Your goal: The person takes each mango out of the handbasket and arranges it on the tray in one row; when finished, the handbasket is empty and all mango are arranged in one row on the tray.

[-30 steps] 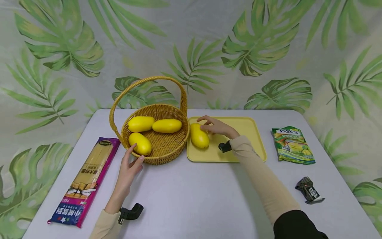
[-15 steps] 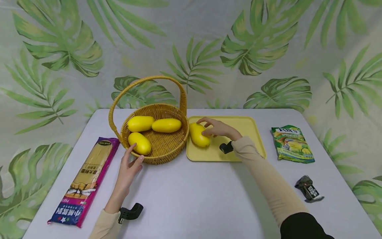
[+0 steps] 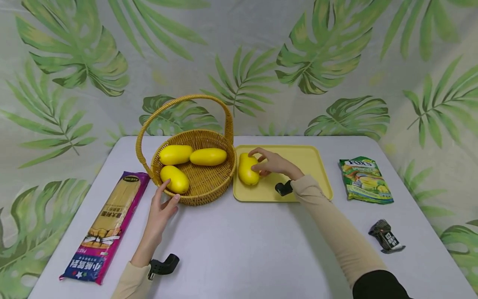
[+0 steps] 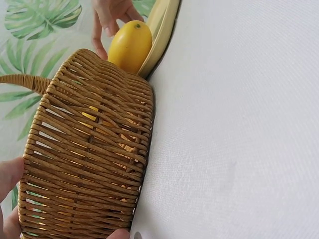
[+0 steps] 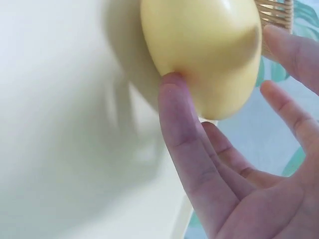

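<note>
On the yellow tray (image 3: pixel 295 193), a yellow mango (image 3: pixel 248 169) lies near the left edge, close to the basket. My right hand (image 3: pixel 274 162) reaches to its right side. One fingertip presses the mango (image 5: pixel 214 55) in the right wrist view, while other fingers stand apart from it. Left of the tray stands a wicker basket (image 3: pixel 209 182) with a tall handle. Three more mangoes lie inside: one back left (image 3: pixel 176 155), one back right (image 3: pixel 208 157), one in front (image 3: pixel 174 179). My left hand (image 3: pixel 158 214) touches the basket's front left rim, fingers loosely extended.
A pasta packet (image 3: pixel 108 226) lies left of the basket. On the right are a green Fox's candy bag (image 3: pixel 366 180) and a small black wrapped packet (image 3: pixel 386 237). A leaf-patterned cloth (image 3: pixel 257 25) hangs behind the white table (image 3: pixel 239 249).
The mango on the tray tilted, then turned back nearer to lengthwise, and my right hand shifted slightly with it. My left hand and the basket stay in place.
</note>
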Demonstrator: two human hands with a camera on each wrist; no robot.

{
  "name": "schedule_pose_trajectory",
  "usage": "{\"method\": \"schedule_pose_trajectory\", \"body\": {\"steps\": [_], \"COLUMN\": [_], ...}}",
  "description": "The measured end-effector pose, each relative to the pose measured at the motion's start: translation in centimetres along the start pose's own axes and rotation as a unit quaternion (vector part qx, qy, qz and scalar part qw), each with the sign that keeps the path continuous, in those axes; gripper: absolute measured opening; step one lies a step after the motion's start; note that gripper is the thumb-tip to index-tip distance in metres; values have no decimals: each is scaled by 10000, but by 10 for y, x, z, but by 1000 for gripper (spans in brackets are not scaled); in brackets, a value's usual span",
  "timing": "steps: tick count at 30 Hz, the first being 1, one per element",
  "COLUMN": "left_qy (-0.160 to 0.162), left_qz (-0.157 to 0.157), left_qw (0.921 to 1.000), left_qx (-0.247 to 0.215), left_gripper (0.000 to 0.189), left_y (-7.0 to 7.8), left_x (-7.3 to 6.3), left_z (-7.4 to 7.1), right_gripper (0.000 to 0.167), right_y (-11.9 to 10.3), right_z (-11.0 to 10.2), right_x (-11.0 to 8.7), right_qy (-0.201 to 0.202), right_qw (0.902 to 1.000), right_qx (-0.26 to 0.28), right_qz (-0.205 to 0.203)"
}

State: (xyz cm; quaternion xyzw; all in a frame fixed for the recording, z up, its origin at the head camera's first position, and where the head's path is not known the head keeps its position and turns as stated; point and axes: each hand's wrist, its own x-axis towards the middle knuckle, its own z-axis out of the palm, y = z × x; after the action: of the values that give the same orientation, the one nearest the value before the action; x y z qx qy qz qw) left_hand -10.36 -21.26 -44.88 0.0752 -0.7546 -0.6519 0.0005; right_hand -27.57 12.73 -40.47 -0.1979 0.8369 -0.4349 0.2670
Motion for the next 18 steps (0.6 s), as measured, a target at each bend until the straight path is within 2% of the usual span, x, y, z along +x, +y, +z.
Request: {"method": "schedule_pose_trajectory", "body": {"steps": [5,11,15,18], "left_qy": [-14,-11,11,4], "left_qz": [47,59,35,49], "left_qw": [10000,10000,10000,10000], "left_qx": [-29,6,11,7], "left_gripper": [62,62,61,62], "left_y": [-1,-2,-2,-2], "left_x": [0,0,0,0], "left_z": [0,-1,-1,0], "right_gripper": [47,42,43,44], "right_y": [-7,-33,-53,-67], "right_z": [-7,-4,8,19], "right_x": [1,11,25,36], "right_qy": [243,496,330,112], "right_qw": [9986,9907,9793,9743], "right_qx": [15,74,-14,0], "right_qz": [-479,-1268,-1997,-2251]}}
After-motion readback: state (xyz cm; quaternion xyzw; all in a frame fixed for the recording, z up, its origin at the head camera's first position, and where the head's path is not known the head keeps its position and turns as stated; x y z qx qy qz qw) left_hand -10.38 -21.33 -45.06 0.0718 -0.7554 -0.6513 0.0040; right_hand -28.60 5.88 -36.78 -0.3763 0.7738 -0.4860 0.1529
